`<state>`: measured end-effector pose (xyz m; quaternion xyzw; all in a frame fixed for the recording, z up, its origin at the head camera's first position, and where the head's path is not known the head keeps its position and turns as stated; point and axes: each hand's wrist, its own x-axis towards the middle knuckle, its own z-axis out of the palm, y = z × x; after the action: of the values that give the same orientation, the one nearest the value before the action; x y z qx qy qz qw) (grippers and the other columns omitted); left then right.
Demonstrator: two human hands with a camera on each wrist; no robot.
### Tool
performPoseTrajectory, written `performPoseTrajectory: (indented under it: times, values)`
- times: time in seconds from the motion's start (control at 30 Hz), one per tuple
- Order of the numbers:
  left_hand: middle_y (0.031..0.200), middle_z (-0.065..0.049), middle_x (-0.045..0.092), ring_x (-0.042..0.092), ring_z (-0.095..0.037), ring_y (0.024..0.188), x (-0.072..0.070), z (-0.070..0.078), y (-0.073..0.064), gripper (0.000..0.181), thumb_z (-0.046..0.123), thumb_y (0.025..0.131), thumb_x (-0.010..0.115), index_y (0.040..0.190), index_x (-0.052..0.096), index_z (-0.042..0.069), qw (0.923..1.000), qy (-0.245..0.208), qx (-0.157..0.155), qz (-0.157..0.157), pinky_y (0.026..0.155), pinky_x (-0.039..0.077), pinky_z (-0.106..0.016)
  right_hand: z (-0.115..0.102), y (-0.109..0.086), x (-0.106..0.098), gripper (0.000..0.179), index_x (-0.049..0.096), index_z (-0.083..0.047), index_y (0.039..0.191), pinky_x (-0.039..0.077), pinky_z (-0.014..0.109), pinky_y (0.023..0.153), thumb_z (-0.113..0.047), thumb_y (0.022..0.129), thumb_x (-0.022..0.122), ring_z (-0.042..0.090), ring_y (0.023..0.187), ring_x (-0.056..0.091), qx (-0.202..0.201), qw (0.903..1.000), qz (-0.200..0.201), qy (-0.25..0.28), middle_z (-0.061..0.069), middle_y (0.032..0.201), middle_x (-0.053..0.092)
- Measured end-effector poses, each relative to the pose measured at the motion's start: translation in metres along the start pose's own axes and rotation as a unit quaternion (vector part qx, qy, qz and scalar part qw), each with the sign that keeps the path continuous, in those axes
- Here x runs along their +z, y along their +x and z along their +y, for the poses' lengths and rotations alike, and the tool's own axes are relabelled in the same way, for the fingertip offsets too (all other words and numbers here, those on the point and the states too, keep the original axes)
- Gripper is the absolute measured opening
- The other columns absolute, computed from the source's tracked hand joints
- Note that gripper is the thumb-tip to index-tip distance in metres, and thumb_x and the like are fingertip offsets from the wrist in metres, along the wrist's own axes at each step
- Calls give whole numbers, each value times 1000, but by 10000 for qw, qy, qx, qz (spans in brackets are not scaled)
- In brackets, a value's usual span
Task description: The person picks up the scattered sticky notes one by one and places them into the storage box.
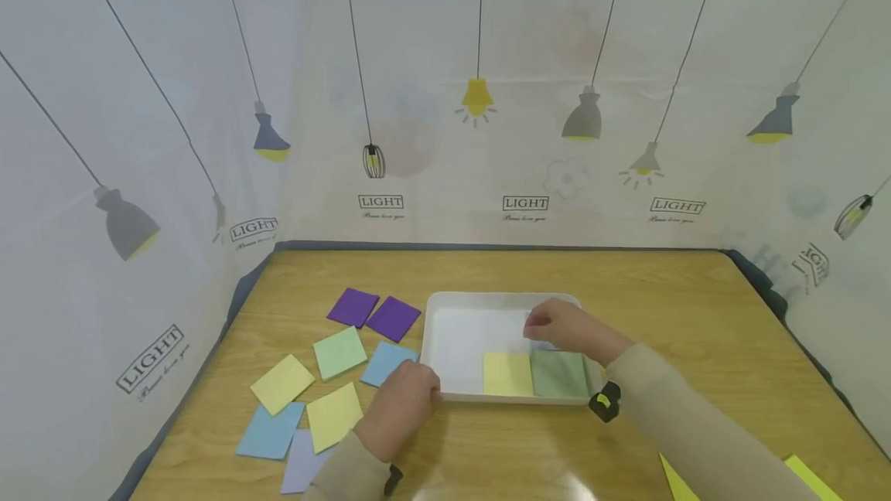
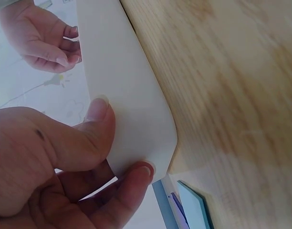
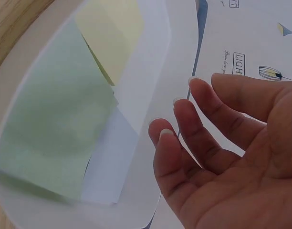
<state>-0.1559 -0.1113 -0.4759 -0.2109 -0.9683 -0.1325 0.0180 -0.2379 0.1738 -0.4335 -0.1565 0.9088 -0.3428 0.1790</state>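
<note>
My left hand (image 1: 402, 404) grips the near left corner of a white tray (image 1: 455, 342); in the left wrist view its thumb and fingers pinch the tray's wall (image 2: 129, 81). Over the right part of the tray hovers my right hand (image 1: 571, 327), its fingers loosely bent and holding nothing in the right wrist view. Inside the tray, a yellow sticky note (image 1: 506, 374) and a green sticky note (image 1: 559, 373) lie side by side along the near wall. A pale lavender sticky note (image 3: 112, 157) lies next to the green one, largely hidden by the right hand in the head view.
Left of the tray lie loose notes: two purple (image 1: 353, 308), a light green (image 1: 339, 352), two yellow (image 1: 282, 383), two blue (image 1: 270, 431) and a lavender one (image 1: 301, 462). Bright yellow pieces (image 1: 677, 479) show at the near right. A lamp-printed curtain (image 1: 445, 176) surrounds the table.
</note>
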Motion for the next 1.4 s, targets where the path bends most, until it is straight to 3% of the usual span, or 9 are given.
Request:
performPoseTrajectory:
  times: [0.17, 0.37, 0.6, 0.77, 1.13, 1.4]
  values:
    - [68, 1, 71, 61, -14, 66, 1, -1, 1, 15, 11, 86, 78, 71, 77, 11, 9999, -49, -59, -74, 71, 56, -33, 5, -5, -2, 20, 72, 0, 100, 54, 33, 77, -17, 100, 62, 17, 86, 62, -69, 10000, 15, 23, 11, 97, 73]
    - [66, 3, 70, 58, -12, 65, 1, 0, 1, 16, 11, 85, 78, 70, 77, 12, 9998, -103, -84, -117, 69, 54, -31, 9, -14, -4, 19, 72, -2, 101, 55, 37, 81, -18, 100, 62, 17, 88, 62, 142, 9998, 112, -4, 9, 98, 72]
    - [66, 2, 70, 59, -12, 65, -3, 2, -1, 15, 10, 85, 78, 70, 77, 11, 9997, -134, -123, -138, 70, 55, -32, 13, -27, -6, 21, 72, -2, 103, 52, 33, 73, -20, 100, 61, 20, 88, 60, 312, 9993, 44, 183, 7, 97, 70]
    - [69, 2, 72, 61, -13, 67, -4, 3, -1, 13, 10, 84, 78, 71, 78, 12, 9997, -63, -157, -182, 73, 56, -33, 16, -32, -6, 22, 71, -2, 105, 52, 34, 75, -20, 100, 60, 19, 89, 60, 323, 9991, 96, 261, 8, 100, 70]
    - [71, 1, 73, 62, -14, 69, -6, 4, -1, 11, 9, 84, 78, 74, 79, 11, 9997, -81, -149, -191, 73, 56, -32, 20, -45, -10, 22, 70, -2, 105, 54, 41, 80, -21, 100, 62, 20, 95, 61, 237, 9992, 276, 152, 8, 102, 70]
    - [68, 2, 71, 61, -13, 66, -5, 3, 0, 14, 13, 85, 78, 71, 78, 12, 9999, -6, -73, -134, 71, 55, -32, 34, -59, -10, 19, 71, -3, 101, 51, 33, 76, -20, 98, 64, 17, 90, 60, -43, 9994, 335, 76, 4, 96, 70]
